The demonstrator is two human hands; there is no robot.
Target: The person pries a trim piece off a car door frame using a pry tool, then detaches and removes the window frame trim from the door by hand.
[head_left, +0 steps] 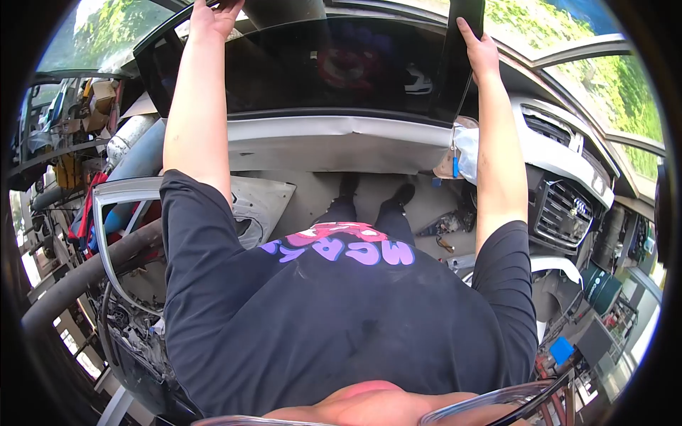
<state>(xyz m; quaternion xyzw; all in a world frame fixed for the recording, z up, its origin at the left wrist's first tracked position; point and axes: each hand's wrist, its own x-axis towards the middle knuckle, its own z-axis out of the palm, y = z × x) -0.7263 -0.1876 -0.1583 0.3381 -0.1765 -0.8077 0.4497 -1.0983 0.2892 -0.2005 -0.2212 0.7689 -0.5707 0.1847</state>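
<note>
In front of me is a car door with a dark, glossy window (298, 74) that reflects my shirt. Beneath the glass runs its silver lower panel (305, 138), with a crease along it. My right hand (481, 57) grips the black upright edge of the window frame on the right, thumb on the front and the other fingers mostly hidden. My left hand (212, 20) is at the top edge of the frame on the left; the view's upper border cuts off part of its fingers, so its hold cannot be made out.
At the right are a white car bumper (568, 153) and a black grille (565, 213). A loose door frame (103, 213) and a pale panel (263, 202) stand at the left. Parts lie on the floor near my feet. A dark green drum (601, 289) is farther right.
</note>
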